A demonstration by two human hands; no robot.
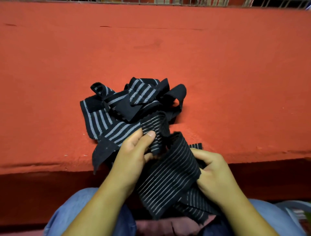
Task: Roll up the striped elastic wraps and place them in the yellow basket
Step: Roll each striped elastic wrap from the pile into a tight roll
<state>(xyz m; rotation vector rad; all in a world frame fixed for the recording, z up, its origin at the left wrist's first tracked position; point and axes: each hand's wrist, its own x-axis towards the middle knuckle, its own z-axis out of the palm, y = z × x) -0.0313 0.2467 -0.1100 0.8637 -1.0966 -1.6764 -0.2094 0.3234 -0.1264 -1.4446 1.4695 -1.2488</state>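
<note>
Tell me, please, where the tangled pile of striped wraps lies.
In the head view, the tangled pile lies on the red cloth, slightly left of centre near its front edge, just beyond the left hand.

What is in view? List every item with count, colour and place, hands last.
Red cloth-covered table: one, red, fills the view ahead.
Tangled pile of black-and-grey striped elastic wraps: number unclear, near middle of the table.
Thin-striped black elastic wrap: one, black with grey lines, held above the lap.
Metal wire rack: one, grey, far edge.
Blue trousers: one pair, bottom.
Left hand: pinches the held wrap.
Right hand: grips the same wrap.
</note>
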